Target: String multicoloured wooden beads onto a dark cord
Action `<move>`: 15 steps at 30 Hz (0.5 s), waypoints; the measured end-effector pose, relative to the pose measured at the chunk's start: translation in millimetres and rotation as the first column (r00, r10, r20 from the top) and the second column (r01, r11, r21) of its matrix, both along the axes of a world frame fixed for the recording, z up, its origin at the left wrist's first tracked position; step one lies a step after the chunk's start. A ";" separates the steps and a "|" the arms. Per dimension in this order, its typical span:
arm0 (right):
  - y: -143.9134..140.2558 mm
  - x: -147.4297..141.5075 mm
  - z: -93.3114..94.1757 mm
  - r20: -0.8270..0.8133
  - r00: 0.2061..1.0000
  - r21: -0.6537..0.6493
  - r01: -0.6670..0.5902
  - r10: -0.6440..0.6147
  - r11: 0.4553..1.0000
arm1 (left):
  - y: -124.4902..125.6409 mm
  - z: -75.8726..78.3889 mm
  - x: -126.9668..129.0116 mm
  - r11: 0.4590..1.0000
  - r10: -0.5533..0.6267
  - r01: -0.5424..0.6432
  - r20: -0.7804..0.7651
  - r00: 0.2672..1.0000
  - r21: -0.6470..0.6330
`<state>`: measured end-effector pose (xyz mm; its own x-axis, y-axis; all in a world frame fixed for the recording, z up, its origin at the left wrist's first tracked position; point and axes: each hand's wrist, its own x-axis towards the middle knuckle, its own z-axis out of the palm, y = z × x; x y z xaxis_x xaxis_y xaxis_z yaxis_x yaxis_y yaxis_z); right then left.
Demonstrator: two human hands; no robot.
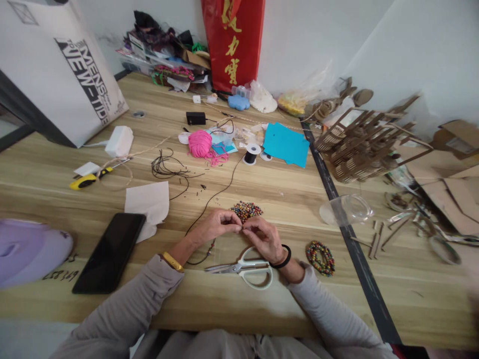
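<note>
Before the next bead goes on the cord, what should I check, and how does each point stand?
1. Both hands meet at the cord: left hand and right hand have fingertips together. Ok.
2. Bead pinched between the fingertips: too small to tell. Cannot tell.
3. Loose beads close by: piled just beyond the hands. Ok.
4. Black cord runs free to its spool: no snag shows. Ok.
5. Scissors within reach: lying closed under the right wrist. Ok.
6. Finished bead ring out of the way: apart, right of the wrist. Ok.
</note>
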<state>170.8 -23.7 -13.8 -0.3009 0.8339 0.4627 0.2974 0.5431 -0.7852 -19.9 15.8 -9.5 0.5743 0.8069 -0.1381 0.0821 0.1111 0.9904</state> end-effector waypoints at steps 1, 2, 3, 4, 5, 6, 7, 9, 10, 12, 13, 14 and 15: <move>0.3 0.2 0.2 -0.009 1.000 0.000 0.001 -0.001 1.000 | 0.1 -0.1 0.0 1.000 0.002 -0.002 -0.001 1.000 -0.001; 0.6 0.5 0.3 -0.015 1.000 -0.004 0.006 -0.006 1.000 | 0.2 -0.3 0.1 1.000 0.007 -0.007 0.000 1.000 -0.004; 1.0 0.9 0.2 -0.021 1.000 -0.011 0.015 -0.015 1.000 | 0.4 -0.5 0.1 1.000 0.013 -0.013 0.002 1.000 -0.008; 1.3 1.2 -0.1 -0.026 0.999 -0.021 0.026 -0.026 0.999 | 0.6 -0.9 0.2 1.000 0.019 -0.019 0.006 1.000 -0.013; 1.5 1.6 -0.4 -0.032 0.999 -0.033 0.035 -0.036 0.999 | 0.7 -1.2 0.2 1.000 0.021 -0.021 0.009 1.000 -0.019; 1.6 1.8 -0.9 -0.038 0.998 -0.046 0.042 -0.044 0.998 | 0.9 -1.5 0.2 0.999 0.021 -0.020 0.013 1.000 -0.026; 1.6 2.0 -1.4 -0.044 0.998 -0.058 0.048 -0.051 0.997 | 1.0 -1.7 0.2 0.999 0.021 -0.020 0.016 1.000 -0.030; 1.2 1.9 -2.2 -0.053 0.997 -0.077 0.058 -0.062 0.995 | 1.2 -1.5 0.0 0.999 0.021 -0.021 0.015 1.000 -0.027; 0.9 1.8 -2.4 -0.056 0.996 -0.084 0.058 -0.063 0.995 | 1.2 -1.3 -0.1 1.000 0.022 -0.021 0.013 1.000 -0.023; 0.1 1.4 -2.6 -0.062 0.996 -0.095 0.052 -0.058 0.994 | 1.2 -0.6 -0.1 1.000 0.023 -0.023 0.010 1.000 -0.012; -0.2 1.3 -2.7 -0.065 0.996 -0.103 0.049 -0.056 0.993 | 1.1 -0.3 -0.1 1.000 0.024 -0.024 0.010 1.000 -0.010; -0.5 1.2 -2.8 -0.067 0.996 -0.113 0.047 -0.055 0.993 | 0.9 -0.2 0.0 1.000 0.024 -0.024 0.011 1.000 -0.011; -0.6 1.1 -3.0 -0.069 0.996 -0.122 0.048 -0.057 0.991 | 0.8 -0.1 0.1 1.000 0.025 -0.025 0.012 1.000 -0.014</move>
<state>171.9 -24.3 -16.8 -0.2244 0.8985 0.3773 0.2630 0.4286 -0.8644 -19.8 16.5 -9.6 0.5557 0.8191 -0.1422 0.0672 0.1263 0.9897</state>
